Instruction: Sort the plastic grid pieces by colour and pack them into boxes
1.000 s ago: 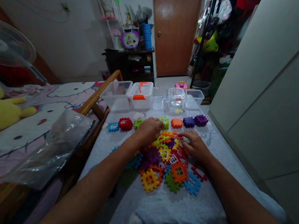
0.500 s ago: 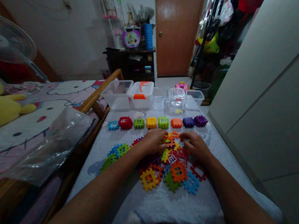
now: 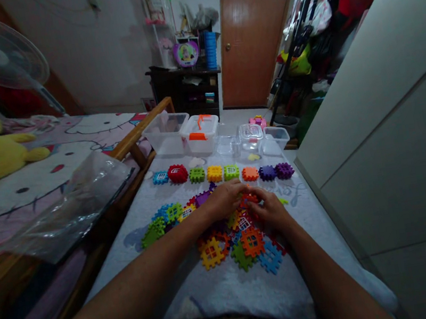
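My left hand (image 3: 228, 199) and my right hand (image 3: 271, 208) meet over the far side of a loose pile of notched plastic building blocks. Between their fingertips is a red building block (image 3: 248, 198), partly covered by the fingers; both hands are closed on it. Nearer to me in the pile lie an orange window block (image 3: 252, 242), a yellow window block (image 3: 211, 253), a light blue block (image 3: 270, 257) and a green block (image 3: 243, 257). Left of my left forearm are more pieces, among them a green block (image 3: 154, 233). My forearm hides part of the pile.
Beyond the pile runs a row of colour-sorted block stacks, from a light blue stack (image 3: 160, 177) to a purple stack (image 3: 284, 171). Behind them stand clear plastic boxes, one with an orange-handled lid (image 3: 201, 123). A wooden rail (image 3: 143, 130) borders the left; a pale cabinet (image 3: 393, 152) borders the right.
My right hand has moved left and my hands have come together at the fingertips. A red block now shows between them, where orange pieces showed before. The view has shifted slightly.
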`<state>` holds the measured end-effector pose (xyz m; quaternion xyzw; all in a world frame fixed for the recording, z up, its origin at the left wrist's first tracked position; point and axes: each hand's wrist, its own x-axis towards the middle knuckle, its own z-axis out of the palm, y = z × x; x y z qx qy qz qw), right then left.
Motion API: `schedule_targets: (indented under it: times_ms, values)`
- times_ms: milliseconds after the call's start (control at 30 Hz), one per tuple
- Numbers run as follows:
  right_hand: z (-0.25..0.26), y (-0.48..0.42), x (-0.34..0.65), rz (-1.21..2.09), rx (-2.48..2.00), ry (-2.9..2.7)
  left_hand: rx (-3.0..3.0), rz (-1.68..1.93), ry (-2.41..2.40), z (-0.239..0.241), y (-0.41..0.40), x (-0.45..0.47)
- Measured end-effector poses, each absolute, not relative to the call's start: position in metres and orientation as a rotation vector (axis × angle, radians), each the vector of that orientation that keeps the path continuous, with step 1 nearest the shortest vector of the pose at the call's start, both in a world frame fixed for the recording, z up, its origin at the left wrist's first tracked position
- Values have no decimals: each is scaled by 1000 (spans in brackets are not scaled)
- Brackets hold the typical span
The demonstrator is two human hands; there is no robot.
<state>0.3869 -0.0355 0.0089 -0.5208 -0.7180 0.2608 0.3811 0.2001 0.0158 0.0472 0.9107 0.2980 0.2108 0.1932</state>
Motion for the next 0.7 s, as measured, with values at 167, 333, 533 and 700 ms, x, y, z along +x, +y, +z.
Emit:
schedule_targets:
  times_ms: [167, 333, 533, 700]
  values:
    - [11, -35, 393, 777, -1395, -1666, 2614, 756, 896, 50, 8, 194]
    - [6, -33, 397, 652, -1505, -1700, 2628, 696, 847, 60, -17, 181]
    - [2, -30, 399, 352, -1543, -1821, 2687, 416, 538, 68, -59, 175]
    - [1, -32, 402, 274, -1532, -1875, 2762, 257, 498, 60, -74, 180]
